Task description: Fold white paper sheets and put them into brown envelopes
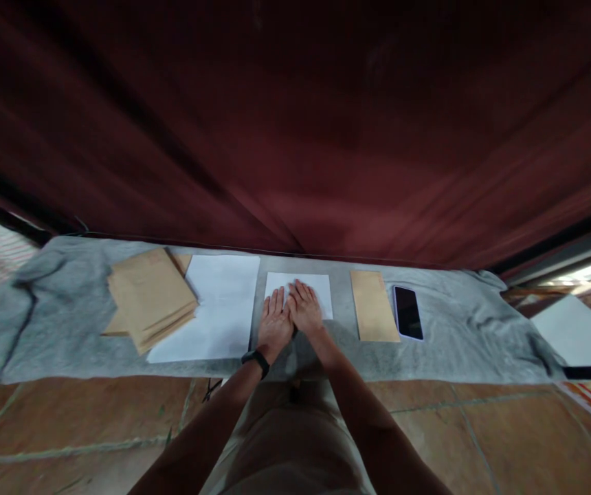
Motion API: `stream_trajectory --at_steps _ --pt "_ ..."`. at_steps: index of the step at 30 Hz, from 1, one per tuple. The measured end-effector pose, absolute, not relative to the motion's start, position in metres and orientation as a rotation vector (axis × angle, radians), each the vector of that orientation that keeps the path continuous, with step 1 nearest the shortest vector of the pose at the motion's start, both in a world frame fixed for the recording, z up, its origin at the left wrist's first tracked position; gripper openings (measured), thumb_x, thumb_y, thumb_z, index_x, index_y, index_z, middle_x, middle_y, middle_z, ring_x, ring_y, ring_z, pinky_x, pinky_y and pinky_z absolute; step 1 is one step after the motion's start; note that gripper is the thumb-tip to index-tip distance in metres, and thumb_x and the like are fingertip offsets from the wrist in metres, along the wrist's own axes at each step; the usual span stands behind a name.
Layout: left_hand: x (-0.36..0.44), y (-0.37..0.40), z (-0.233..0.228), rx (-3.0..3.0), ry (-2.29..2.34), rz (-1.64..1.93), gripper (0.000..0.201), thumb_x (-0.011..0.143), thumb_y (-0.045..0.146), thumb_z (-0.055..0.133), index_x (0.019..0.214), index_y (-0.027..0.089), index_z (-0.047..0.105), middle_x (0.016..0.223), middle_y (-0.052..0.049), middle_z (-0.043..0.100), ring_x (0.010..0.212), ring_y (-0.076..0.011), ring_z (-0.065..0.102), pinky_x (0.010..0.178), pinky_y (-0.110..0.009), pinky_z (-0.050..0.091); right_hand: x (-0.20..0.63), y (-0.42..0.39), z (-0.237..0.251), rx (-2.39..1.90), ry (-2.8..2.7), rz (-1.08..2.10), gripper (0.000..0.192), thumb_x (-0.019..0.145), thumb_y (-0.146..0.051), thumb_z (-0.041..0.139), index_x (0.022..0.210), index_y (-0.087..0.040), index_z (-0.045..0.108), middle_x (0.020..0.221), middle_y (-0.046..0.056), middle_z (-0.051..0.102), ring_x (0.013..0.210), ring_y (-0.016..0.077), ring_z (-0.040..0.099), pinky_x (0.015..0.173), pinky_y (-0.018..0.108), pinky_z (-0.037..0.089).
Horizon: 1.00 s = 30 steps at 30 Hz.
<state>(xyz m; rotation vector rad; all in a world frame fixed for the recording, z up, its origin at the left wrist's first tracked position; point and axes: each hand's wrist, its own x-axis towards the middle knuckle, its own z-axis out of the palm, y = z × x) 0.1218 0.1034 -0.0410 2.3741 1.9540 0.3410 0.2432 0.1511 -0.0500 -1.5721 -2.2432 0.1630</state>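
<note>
Hands, left (275, 317) and right (304, 307), lie flat and open side by side, pinning a folded white sheet (321, 285) to the grey-covered tabletop (455, 350) (grasping nothing).

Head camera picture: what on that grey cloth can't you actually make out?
- Small white sheet: its near part is hidden under the left hand and right hand, so whether it is folded is unclear.
- Envelope stack: too small to count; it hides a corner of the large white paper.
- Phone: screen dark.
- White object at right: only partly seen at the frame's right side, unidentifiable.
</note>
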Motion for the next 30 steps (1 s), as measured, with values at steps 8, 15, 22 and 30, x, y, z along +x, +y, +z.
stream_trajectory --at_steps 8,15,22,30 --pt "0.125 0.103 -0.037 2.339 2.003 0.372 0.055 0.105 0.033 0.035 0.158 0.018 0.041 0.166 -0.013 0.034 0.157 -0.0287 0.024 0.128 -0.050 0.021 0.279 0.150 -0.059 -1.640 -2.212 0.005 0.050 0.108 -0.035 0.039 0.155 -0.018 0.045 0.161 0.013 0.043 0.149 0.0275 0.038 0.122 0.049 0.028" --pt "0.124 0.102 -0.039 2.350 2.000 0.407 0.055 0.105 0.033 0.036 0.157 0.017 0.040 0.167 -0.013 0.033 0.157 -0.0280 0.025 0.128 -0.050 0.021 0.310 0.141 -0.058 -1.724 -2.158 -0.047 0.053 0.109 -0.038 0.040 0.155 -0.015 0.044 0.161 0.017 0.042 0.148 0.0305 0.039 0.121 0.052 0.027" --pt "0.147 0.124 -0.040 2.344 2.000 0.462 0.057 0.106 0.033 0.031 0.158 0.012 0.038 0.167 -0.013 0.032 0.157 -0.0267 0.023 0.129 -0.049 0.019 0.310 0.139 -0.059 -1.724 -2.148 -0.040 0.054 0.109 -0.039 0.038 0.156 -0.014 0.042 0.161 0.018 0.041 0.148 0.0318 0.039 0.121 0.053 0.026" --pt "0.157 0.164 -0.051 2.307 1.991 0.439 0.061 0.105 0.038 0.031 0.159 0.009 0.036 0.166 -0.015 0.033 0.157 -0.0272 0.024 0.128 -0.049 0.020 0.311 0.139 -0.062 -1.704 -2.118 -0.067 0.054 0.109 -0.039 0.038 0.156 -0.014 0.043 0.160 0.017 0.043 0.147 0.0314 0.040 0.121 0.053 0.027"
